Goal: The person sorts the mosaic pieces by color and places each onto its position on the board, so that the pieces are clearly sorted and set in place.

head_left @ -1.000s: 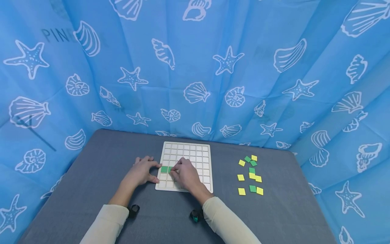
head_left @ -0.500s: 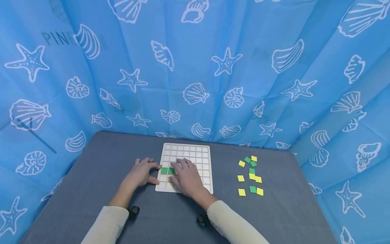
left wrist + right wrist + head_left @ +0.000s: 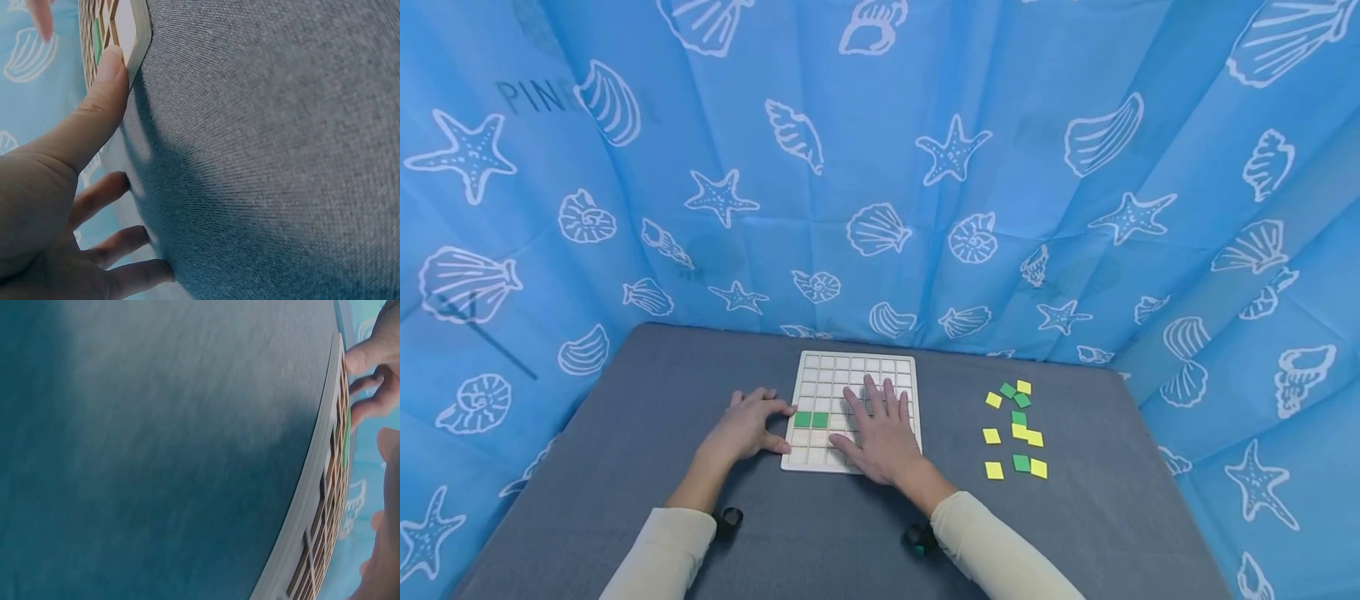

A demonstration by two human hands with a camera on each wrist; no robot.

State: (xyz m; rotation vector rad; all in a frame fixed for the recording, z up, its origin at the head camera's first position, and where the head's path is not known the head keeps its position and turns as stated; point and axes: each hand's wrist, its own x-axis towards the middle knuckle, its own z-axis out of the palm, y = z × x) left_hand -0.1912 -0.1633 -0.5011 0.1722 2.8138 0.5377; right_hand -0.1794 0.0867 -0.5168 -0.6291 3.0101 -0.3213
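My right grip [image 3: 882, 437] is spread over the pale square gridded board [image 3: 887, 365] on the grey cloth-covered bench [image 3: 1037, 533]. My left grip [image 3: 747, 427], fingers parted, touches the board's left edge, near two green square tiles [image 3: 820, 419] in its grid.

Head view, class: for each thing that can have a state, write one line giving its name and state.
Grid board, flat on the table, partly filled
Two green tiles, side by side in the grid
Loose yellow and green tiles, scattered
Left hand, thumb touching the board's edge
Right hand, fingers spread over the board
Curtain, hanging in folds
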